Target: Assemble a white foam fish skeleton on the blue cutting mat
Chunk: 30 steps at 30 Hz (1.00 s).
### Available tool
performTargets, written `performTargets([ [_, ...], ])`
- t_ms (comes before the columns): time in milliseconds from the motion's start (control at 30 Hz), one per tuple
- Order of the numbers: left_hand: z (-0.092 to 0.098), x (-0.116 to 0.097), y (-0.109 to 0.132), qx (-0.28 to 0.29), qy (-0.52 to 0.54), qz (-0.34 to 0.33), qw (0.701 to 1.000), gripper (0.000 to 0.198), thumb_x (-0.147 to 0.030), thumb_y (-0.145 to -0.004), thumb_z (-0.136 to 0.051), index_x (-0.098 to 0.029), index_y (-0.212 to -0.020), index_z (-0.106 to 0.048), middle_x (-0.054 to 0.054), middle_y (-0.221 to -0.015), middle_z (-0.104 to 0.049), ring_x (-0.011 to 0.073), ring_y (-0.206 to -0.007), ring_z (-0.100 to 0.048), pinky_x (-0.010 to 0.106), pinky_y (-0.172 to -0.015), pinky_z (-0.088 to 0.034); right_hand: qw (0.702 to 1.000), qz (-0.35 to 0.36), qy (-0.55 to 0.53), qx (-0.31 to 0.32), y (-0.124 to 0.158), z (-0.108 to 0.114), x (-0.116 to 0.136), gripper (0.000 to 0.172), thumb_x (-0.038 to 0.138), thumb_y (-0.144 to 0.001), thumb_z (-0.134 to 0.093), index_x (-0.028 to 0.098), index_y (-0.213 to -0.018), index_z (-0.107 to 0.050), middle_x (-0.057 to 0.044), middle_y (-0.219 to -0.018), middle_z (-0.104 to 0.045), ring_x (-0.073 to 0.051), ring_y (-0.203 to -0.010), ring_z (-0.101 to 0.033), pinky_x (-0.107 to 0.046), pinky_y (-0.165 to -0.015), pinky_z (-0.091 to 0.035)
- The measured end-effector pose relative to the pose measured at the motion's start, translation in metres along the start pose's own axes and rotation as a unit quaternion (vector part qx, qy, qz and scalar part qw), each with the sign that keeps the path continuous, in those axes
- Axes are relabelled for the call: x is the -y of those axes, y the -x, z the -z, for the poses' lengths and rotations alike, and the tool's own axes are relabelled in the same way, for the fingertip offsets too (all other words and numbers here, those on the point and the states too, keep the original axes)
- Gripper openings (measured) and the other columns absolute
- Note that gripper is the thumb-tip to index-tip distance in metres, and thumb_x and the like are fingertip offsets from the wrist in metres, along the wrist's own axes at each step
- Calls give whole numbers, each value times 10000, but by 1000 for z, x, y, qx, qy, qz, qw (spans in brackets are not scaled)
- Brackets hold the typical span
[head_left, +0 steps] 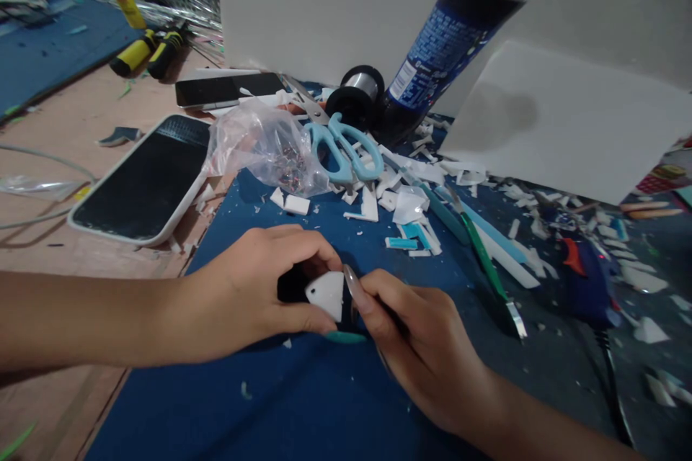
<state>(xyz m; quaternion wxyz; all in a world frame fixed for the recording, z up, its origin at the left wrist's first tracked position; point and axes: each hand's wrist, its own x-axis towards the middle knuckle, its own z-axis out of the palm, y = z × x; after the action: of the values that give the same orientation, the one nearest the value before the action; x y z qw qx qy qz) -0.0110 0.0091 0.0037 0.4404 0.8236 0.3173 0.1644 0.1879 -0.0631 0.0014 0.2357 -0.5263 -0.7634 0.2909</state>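
Note:
My left hand (254, 288) pinches a small white foam piece (326, 293) between thumb and fingers, just above the blue mat (303, 403). My right hand (416, 338) is closed right beside it, its index finger pressed against the piece's right edge. A thin dark tool seems to run through the right hand's fingers, but I cannot make it out. A teal sliver (346, 337) lies under the two hands.
Light-blue scissors (340, 148), a clear plastic bag (259, 148), a wire spool (357, 94) and a dark bottle (448, 43) stand behind. White foam scraps litter the mat. A green-handled knife (486, 266) and glue gun (587, 277) lie right; a phone (143, 184) left.

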Motion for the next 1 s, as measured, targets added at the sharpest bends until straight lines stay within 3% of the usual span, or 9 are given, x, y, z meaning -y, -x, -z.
performTargets([
  [1000, -1, 2, 1, -12, -10, -8, 1000, 265, -335, -725, -767, -250, -936, -631, -57, -864, -658, 90, -773, -615, 144, -616, -463, 1000, 4, 6, -2, 0, -1, 0, 262, 203, -960, -399, 190, -704, -452, 78, -513, -376, -48, -392, -360, -209, -427, -263],
])
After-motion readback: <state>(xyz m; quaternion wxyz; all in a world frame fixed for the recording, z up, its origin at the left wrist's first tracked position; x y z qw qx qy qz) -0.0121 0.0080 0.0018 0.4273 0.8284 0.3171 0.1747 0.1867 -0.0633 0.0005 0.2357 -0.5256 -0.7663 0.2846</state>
